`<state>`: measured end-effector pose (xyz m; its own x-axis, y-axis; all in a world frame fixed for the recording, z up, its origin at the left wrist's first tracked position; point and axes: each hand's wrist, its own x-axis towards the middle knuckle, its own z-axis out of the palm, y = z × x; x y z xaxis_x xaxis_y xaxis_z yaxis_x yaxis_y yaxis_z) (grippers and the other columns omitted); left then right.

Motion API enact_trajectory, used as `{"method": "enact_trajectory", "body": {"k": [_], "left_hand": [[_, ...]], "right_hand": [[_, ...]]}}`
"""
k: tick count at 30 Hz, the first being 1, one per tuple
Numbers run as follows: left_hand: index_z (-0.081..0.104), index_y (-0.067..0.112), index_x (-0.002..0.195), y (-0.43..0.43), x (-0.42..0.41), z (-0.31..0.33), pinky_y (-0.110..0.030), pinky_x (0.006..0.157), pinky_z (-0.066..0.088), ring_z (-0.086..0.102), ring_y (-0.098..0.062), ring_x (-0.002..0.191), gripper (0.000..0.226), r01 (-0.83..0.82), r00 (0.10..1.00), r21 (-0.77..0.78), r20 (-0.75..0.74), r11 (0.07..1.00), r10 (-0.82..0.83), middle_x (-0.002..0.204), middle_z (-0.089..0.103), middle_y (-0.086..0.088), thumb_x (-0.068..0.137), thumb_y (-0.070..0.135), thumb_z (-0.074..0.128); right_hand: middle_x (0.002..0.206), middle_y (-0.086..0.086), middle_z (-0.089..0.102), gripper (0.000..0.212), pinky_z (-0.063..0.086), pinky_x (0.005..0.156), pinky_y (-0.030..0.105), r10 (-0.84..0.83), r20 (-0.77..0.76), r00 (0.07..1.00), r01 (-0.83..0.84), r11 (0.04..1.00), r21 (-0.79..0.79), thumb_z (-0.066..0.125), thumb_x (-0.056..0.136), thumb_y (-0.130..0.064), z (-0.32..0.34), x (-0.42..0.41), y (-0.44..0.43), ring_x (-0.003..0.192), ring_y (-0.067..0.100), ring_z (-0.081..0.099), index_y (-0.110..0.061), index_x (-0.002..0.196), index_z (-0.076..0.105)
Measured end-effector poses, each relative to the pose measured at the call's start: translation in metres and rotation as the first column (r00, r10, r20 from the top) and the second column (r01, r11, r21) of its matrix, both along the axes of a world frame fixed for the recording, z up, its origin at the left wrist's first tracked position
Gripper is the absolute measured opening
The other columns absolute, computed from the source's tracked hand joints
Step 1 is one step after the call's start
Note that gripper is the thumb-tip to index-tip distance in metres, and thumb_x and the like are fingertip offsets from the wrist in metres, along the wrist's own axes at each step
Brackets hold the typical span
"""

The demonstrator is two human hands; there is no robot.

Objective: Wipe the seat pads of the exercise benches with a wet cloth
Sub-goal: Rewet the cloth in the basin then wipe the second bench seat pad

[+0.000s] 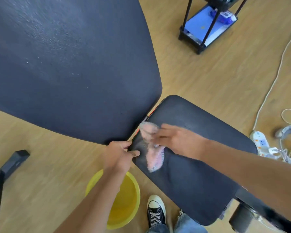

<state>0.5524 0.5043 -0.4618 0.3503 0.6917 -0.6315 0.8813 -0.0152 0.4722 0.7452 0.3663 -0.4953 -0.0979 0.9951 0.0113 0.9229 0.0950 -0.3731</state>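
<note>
The dark seat pad (196, 174) of an exercise bench lies lower right, and its large dark back pad (65, 64) fills the upper left. A pink and white cloth (152, 148) lies on the seat pad near the gap between the pads, blurred. My right hand (176, 140) presses flat on the cloth with spread fingers. My left hand (120, 154) grips the seat pad's near corner, thumb on top.
A yellow bucket (128, 207) stands on the wooden floor under my left forearm. My black sneaker (155, 211) is beside it. A black rack with blue items (207, 26) stands top right. A white power strip (260, 142) and cables lie at right. Black bench frame (5, 172) at left.
</note>
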Motion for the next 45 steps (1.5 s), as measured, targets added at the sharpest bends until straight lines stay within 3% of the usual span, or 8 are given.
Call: {"method": "enact_trajectory", "body": {"k": [5, 14, 19, 25, 32, 37, 40, 45], "left_hand": [[0.074, 0.019, 0.119, 0.001, 0.005, 0.000, -0.035, 0.091, 0.054, 0.069, -0.021, 0.102, 0.050, -0.012, 1.000, 0.007, -0.018, 1.000, 0.013, 0.114, 0.074, 0.002, 0.071, 0.024, 0.086], [0.073, 0.014, 0.122, 0.003, 0.005, -0.002, -0.028, 0.084, 0.047, 0.065, -0.015, 0.094, 0.055, 0.004, 1.000, 0.042, 0.014, 0.999, -0.004, 0.114, 0.075, -0.003, 0.069, 0.021, 0.088], [0.073, 0.012, 0.121, 0.005, 0.003, -0.007, -0.030, 0.085, 0.047, 0.065, -0.018, 0.092, 0.055, 0.033, 0.999, 0.034, 0.000, 0.999, -0.033, 0.112, 0.074, -0.005, 0.069, 0.020, 0.089], [0.075, 0.007, 0.115, 0.005, 0.008, -0.009, -0.034, 0.085, 0.051, 0.067, -0.020, 0.089, 0.054, 0.040, 0.999, 0.053, 0.003, 0.998, -0.041, 0.105, 0.075, -0.013, 0.064, 0.015, 0.092], [0.074, 0.011, 0.116, 0.006, 0.006, -0.014, -0.050, 0.090, 0.057, 0.074, -0.032, 0.087, 0.056, 0.068, 0.998, 0.068, -0.012, 0.995, -0.068, 0.100, 0.074, -0.006, 0.064, 0.022, 0.092], [0.075, 0.016, 0.112, 0.010, 0.003, -0.017, -0.049, 0.089, 0.058, 0.075, -0.028, 0.084, 0.059, 0.033, 0.999, 0.045, -0.021, 0.998, -0.032, 0.099, 0.075, -0.003, 0.058, 0.029, 0.094], [0.075, 0.015, 0.113, 0.009, 0.002, -0.019, -0.049, 0.089, 0.058, 0.075, -0.029, 0.085, 0.060, 0.044, 0.999, 0.043, -0.009, 0.998, -0.044, 0.097, 0.075, -0.003, 0.058, 0.030, 0.094], [0.074, 0.015, 0.114, 0.010, 0.002, -0.023, -0.052, 0.089, 0.057, 0.075, -0.032, 0.087, 0.060, 0.022, 1.000, 0.029, -0.008, 0.999, -0.021, 0.100, 0.075, -0.006, 0.059, 0.028, 0.094]], "right_hand": [[0.076, 0.009, 0.061, 0.039, 0.048, 0.053, 0.032, -0.725, -0.189, 0.663, 0.737, 0.676, -0.004, 0.069, 0.054, 0.026, 0.005, -0.020, 0.048, 0.075, 0.029, 0.049, -0.006, 0.077, 0.073], [0.112, 0.000, 0.072, 0.049, 0.057, 0.082, 0.035, -0.137, -0.049, 0.989, 0.135, 0.990, -0.046, 0.076, 0.075, 0.011, 0.021, 0.005, -0.098, 0.093, 0.020, 0.050, -0.016, 0.115, 0.077], [0.089, 0.012, 0.070, 0.036, 0.058, 0.065, 0.043, -0.841, -0.259, 0.475, 0.863, 0.502, -0.048, 0.071, 0.071, 0.022, 0.015, -0.012, -0.028, 0.084, 0.035, 0.060, -0.001, 0.097, 0.079], [0.107, -0.001, 0.074, 0.029, 0.055, 0.080, 0.031, -0.335, -0.130, 0.933, 0.331, 0.942, -0.054, 0.062, 0.084, -0.001, 0.027, -0.080, -0.129, 0.095, 0.019, 0.052, -0.015, 0.103, 0.079], [0.086, 0.011, 0.066, 0.019, 0.047, 0.077, 0.030, -0.963, -0.243, 0.115, 0.991, 0.129, -0.046, 0.069, 0.087, 0.013, 0.020, -0.011, -0.079, 0.086, 0.032, 0.058, -0.001, 0.095, 0.078], [0.110, -0.001, 0.071, 0.042, 0.051, 0.094, 0.022, -0.511, -0.289, 0.810, 0.461, 0.858, -0.225, 0.031, 0.108, -0.009, 0.033, -0.120, -0.120, 0.111, 0.006, 0.059, -0.003, 0.117, 0.072], [0.110, 0.004, 0.073, 0.044, 0.059, 0.086, 0.037, -0.377, -0.091, 0.922, 0.356, 0.915, -0.189, 0.032, 0.111, -0.014, 0.036, -0.079, -0.193, 0.101, 0.024, 0.067, -0.011, 0.108, 0.076], [0.085, 0.015, 0.061, 0.023, 0.051, 0.071, 0.042, -0.944, 0.015, 0.329, 0.943, 0.327, -0.055, 0.071, 0.078, 0.019, 0.032, -0.006, -0.149, 0.079, 0.034, 0.057, -0.001, 0.089, 0.071]]}}
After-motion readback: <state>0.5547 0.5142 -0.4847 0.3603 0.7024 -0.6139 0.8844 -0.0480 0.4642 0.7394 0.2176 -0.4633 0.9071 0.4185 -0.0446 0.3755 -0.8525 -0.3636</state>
